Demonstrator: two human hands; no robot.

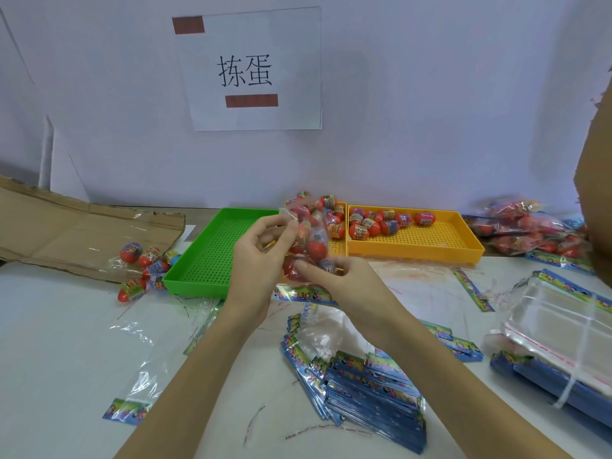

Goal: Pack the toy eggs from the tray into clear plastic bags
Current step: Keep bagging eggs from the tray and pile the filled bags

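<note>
Both hands hold a clear bag (pixel 309 233) of toy eggs above the trays: left hand (pixel 261 256) pinches its side, right hand (pixel 334 279) supports beneath. The film looks thin and slippery, the eggs light and hard; better grip near the opening.

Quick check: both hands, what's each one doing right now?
Left hand: fingers pinch the upper part of the clear bag of toy eggs.
Right hand: fingers grip the bag's lower end.

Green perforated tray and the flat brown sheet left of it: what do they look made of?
The green perforated tray looks like moulded plastic, evenly coloured and slightly glossy, with a regular grid of holes. The flat brown sheet looks like matte corrugated cardboard, judging by its creases and torn edge.
</note>
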